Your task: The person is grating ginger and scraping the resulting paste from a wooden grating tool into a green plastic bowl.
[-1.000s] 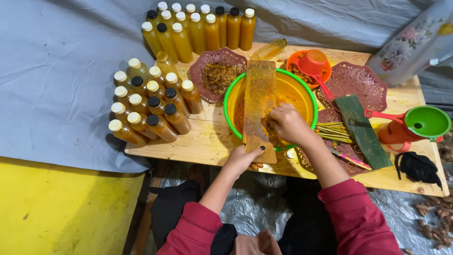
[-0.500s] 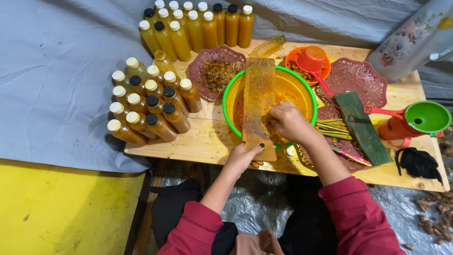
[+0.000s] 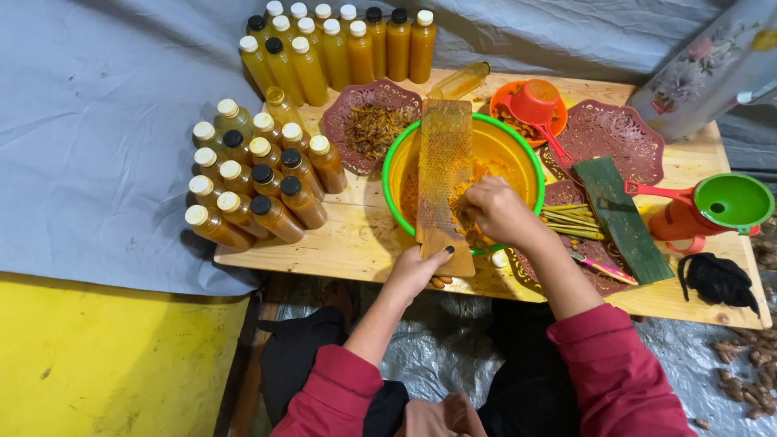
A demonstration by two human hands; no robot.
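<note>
Nearest me, her left hand point(image 3: 414, 271) clamps the bottom of a wooden grater board point(image 3: 443, 182) propped in a green basin point(image 3: 530, 166) on the bench point(image 3: 324, 243); the right hand point(image 3: 498, 212) presses curled fingers against its face. Beyond, bottles of yellow liquid point(image 3: 340, 44).

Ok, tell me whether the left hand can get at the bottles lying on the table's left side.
Probably yes. The left hand grips the grater board at its near end, and only bare table lies between it and the lying bottles; it must first release the board.
</note>
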